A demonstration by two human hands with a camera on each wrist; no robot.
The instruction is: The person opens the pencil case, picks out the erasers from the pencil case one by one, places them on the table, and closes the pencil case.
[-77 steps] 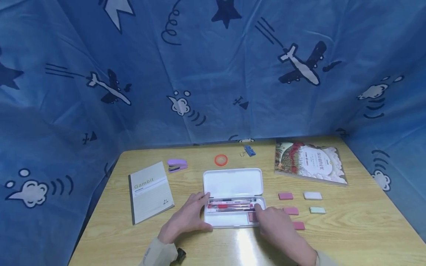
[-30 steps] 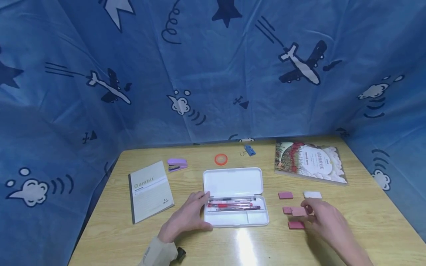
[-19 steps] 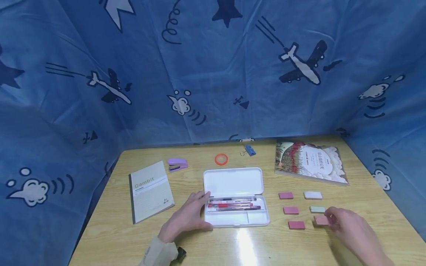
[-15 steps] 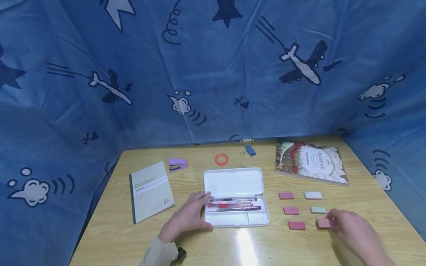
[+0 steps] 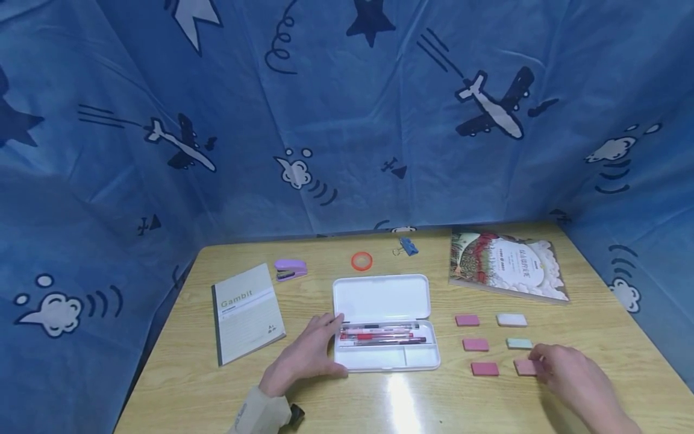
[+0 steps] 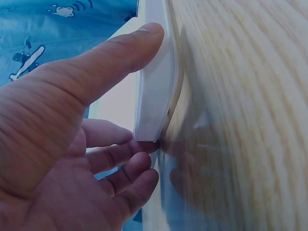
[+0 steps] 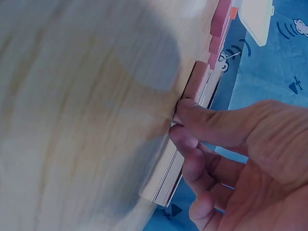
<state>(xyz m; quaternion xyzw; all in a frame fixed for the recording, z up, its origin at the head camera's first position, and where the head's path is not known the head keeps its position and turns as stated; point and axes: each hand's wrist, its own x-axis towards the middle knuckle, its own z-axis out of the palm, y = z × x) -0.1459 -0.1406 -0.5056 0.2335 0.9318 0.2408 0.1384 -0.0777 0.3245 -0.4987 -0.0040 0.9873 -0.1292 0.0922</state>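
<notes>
A white pencil case [image 5: 379, 364] lies with its lid raised, several pens [image 5: 379, 336] in its long compartment and nothing in its small right one. My left hand [image 5: 305, 349] grips its left end, thumb on the front wall and fingers round the side, as the left wrist view shows. Over on the right, my right hand [image 5: 576, 375] pinches the right end of a light pink eraser [image 5: 526, 367] between thumb and fingers, down at the table. Left of it lies a darker pink eraser [image 5: 485, 369]; just behind it is a pale green eraser [image 5: 518, 343].
Two more pink erasers and a white eraser [image 5: 512, 320] lie behind. Farther back are a picture-covered book [image 5: 506, 265], a blue binder clip [image 5: 409, 246], a red tape ring [image 5: 361, 261] and a purple stapler [image 5: 290, 269]. A notebook [image 5: 248, 316] lies left; a blue curtain [image 5: 347, 120] hangs behind.
My right hand took the light pink eraser out of the case's small compartment, carried it right and lowered it to the table in front of the green eraser. My left hand stayed on the case.
</notes>
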